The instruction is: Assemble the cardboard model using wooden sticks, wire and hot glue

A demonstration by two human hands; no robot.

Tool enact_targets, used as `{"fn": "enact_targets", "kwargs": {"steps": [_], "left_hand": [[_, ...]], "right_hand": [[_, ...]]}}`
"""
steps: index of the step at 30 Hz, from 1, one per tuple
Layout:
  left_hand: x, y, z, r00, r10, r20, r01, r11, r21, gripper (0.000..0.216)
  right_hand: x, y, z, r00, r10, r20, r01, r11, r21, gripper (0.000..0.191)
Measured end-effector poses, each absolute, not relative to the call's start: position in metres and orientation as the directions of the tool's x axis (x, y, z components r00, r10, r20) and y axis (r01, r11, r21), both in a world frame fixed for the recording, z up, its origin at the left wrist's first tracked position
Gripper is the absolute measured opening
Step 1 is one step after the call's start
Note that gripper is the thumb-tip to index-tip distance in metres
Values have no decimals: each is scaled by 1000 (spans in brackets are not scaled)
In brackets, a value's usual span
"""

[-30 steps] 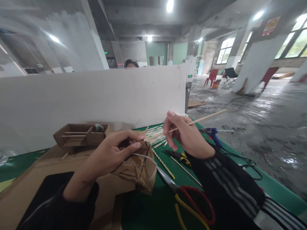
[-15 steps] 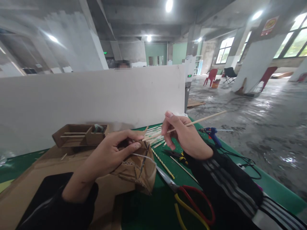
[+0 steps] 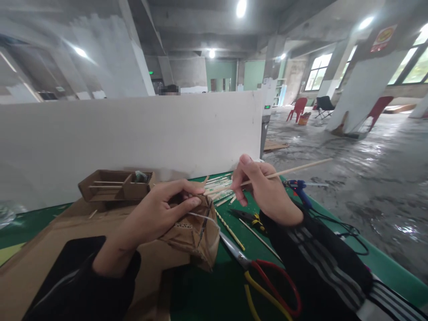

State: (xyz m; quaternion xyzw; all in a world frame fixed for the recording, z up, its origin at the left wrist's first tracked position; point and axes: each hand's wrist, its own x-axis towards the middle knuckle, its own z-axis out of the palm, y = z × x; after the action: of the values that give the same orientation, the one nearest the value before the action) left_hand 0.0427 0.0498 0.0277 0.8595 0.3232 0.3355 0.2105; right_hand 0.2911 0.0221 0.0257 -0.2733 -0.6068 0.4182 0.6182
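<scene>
My right hand (image 3: 267, 189) is closed on a thin wooden stick (image 3: 304, 166), which slants across it with its far end sticking out past the wrist. The stick's lower end meets the fingertips of my left hand (image 3: 163, 209). With thumb and index finger, my left hand grips the top of a crumpled brown cardboard piece (image 3: 207, 236); its palm side is hidden. A pale string (image 3: 202, 216) runs over this cardboard. Close by on the right lie scissors (image 3: 245, 261) with red and yellow handles, a twisted pale stick (image 3: 230, 229) and black-and-yellow pliers (image 3: 249, 217).
A sectioned cardboard box (image 3: 107, 191) stands at the back left on a cardboard sheet (image 3: 63, 227). Several loose sticks (image 3: 219, 183) lie behind my hands. A blue glue gun (image 3: 299, 187) with a black cable lies at the right table edge. A white panel (image 3: 133, 133) closes off the back.
The view has shifted slightly, so the table things sit a little to the right. My right hand has moved slightly right along the stick's line; both grips look the same.
</scene>
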Motion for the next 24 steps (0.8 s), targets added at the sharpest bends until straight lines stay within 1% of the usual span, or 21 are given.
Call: {"fn": "enact_targets", "kwargs": {"steps": [7, 13, 17, 24], "left_hand": [[42, 50, 29, 581, 683, 442, 393, -711, 583, 15], [42, 49, 29, 574, 693, 435, 384, -697, 605, 13], [41, 48, 28, 587, 688, 426, 362, -694, 623, 13], [39, 47, 29, 590, 713, 378, 376, -658, 653, 17]], "right_hand": [[291, 13, 25, -64, 775, 629, -29, 629, -777, 60], [290, 7, 25, -66, 713, 698, 83, 701, -708, 59], [290, 8, 25, -69, 700, 711, 93, 714, -694, 59], [289, 10, 22, -68, 697, 714, 82, 717, -693, 56]]}}
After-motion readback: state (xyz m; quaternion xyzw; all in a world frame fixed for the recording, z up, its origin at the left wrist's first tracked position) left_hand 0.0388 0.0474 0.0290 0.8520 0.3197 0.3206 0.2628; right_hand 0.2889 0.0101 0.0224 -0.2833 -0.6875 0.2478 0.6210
